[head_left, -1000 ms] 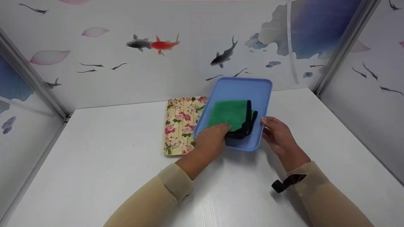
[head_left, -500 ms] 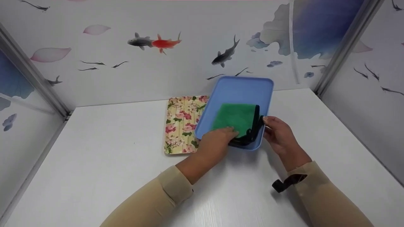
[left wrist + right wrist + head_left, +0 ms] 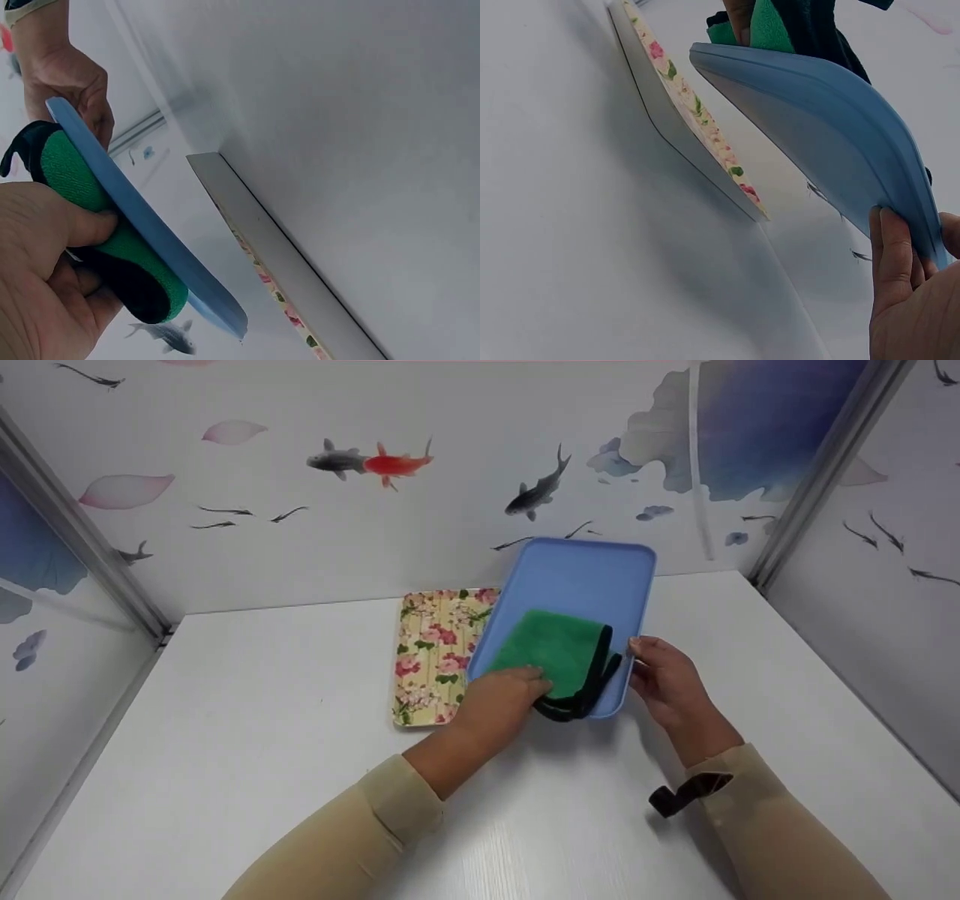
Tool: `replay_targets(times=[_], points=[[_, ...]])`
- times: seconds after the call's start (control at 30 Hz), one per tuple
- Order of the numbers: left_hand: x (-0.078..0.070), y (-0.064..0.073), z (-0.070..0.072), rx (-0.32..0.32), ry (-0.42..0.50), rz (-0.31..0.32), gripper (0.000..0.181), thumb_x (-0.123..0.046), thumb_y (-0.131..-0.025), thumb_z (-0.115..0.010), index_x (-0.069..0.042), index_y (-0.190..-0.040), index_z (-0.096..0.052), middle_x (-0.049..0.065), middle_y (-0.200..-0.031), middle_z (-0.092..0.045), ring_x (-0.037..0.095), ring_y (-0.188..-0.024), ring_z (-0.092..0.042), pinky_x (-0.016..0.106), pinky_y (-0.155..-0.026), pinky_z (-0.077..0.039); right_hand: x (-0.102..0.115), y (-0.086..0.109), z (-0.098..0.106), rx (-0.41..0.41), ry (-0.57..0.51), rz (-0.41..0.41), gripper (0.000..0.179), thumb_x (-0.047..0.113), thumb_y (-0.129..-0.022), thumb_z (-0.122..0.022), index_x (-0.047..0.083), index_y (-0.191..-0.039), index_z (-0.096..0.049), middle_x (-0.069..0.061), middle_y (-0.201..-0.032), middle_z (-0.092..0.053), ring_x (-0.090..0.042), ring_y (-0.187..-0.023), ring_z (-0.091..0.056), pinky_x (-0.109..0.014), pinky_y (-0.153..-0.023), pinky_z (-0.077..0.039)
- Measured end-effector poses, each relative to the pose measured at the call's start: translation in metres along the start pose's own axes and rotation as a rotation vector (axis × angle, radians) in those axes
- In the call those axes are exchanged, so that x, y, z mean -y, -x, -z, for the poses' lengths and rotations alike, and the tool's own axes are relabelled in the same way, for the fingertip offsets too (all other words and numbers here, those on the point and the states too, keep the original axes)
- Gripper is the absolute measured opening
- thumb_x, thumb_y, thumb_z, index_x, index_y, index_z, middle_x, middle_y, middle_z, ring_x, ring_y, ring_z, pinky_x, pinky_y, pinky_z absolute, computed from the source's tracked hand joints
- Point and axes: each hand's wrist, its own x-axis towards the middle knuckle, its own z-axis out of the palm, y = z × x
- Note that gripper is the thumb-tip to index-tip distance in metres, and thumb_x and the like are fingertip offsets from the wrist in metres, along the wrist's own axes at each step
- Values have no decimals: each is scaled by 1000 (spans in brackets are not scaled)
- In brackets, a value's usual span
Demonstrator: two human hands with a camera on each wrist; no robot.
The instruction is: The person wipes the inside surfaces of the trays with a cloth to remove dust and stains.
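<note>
A folded green towel [image 3: 559, 649] with black edging lies against the upper face of a light blue tray [image 3: 592, 574]. My left hand [image 3: 499, 705] grips the towel at its lower left; in the left wrist view the thumb [image 3: 94, 225] is on one side of the folds and the fingers are underneath. The tray is raised off the table and tilted. At its right edge my right hand [image 3: 667, 679] pinches it, with fingers [image 3: 894, 247] on the underside in the right wrist view. Part of the tray is hidden behind the towel and left hand.
A floral-patterned tray [image 3: 427, 660] rests on the white table [image 3: 262, 735], left of the blue tray and partly covered by it. White panels [image 3: 247, 555] with painted fish enclose the back and sides. A black strap piece [image 3: 686, 795] sticks out at the right cuff.
The towel slid right across the blue tray, then back left and down towards the near edge with my left hand. The right hand kept its hold, and the tray barely moved.
</note>
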Motion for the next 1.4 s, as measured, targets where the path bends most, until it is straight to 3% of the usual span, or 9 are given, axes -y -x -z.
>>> replay_targets(times=[0.17,0.4,0.57,0.87,1.2,1.4], points=[[8,3,-1,10,-7,18,38,-18,-93,-79,-19,-131,-73,-1,-137,-70,17,-127,-67,32,-107,-54,2,1,2,-3,6,-4,9,20,-99,-72,13,-94,-72,3,-102,-73,-12,-95,-66,-20,-80,-57],[22,12,-1,44,30,108,33,-17,-95,-76,-17,-128,-74,0,-131,-73,20,-121,-70,37,-102,-58,2,0,2,-14,60,16,10,20,-99,-72,13,-93,-70,4,-101,-73,-11,-95,-67,-20,-79,-56],[30,14,1,62,53,135,35,-17,-94,-78,-15,-129,-73,2,-131,-73,22,-122,-69,40,-103,-57,2,-1,2,-25,64,24,9,20,-98,-73,11,-96,-70,3,-99,-73,-12,-94,-68,-21,-79,-56],[40,25,3,19,80,150,37,-15,-92,-80,-14,-128,-73,2,-133,-72,22,-125,-67,39,-107,-55,0,0,1,18,54,46,10,18,-102,-67,11,-94,-69,2,-102,-71,-11,-96,-69,-21,-83,-57],[53,33,4,-126,150,164,39,-2,-91,-77,-11,-129,-72,5,-133,-72,26,-127,-66,44,-110,-52,3,-3,8,-9,34,32,10,20,-101,-69,11,-95,-70,3,-99,-74,-11,-92,-69,-20,-78,-56],[61,42,15,-277,181,220,43,11,-90,-70,-10,-129,-72,8,-133,-71,28,-127,-66,45,-108,-54,6,-4,14,-36,35,18,9,21,-99,-72,13,-97,-69,6,-103,-74,-10,-100,-66,-21,-83,-55]])
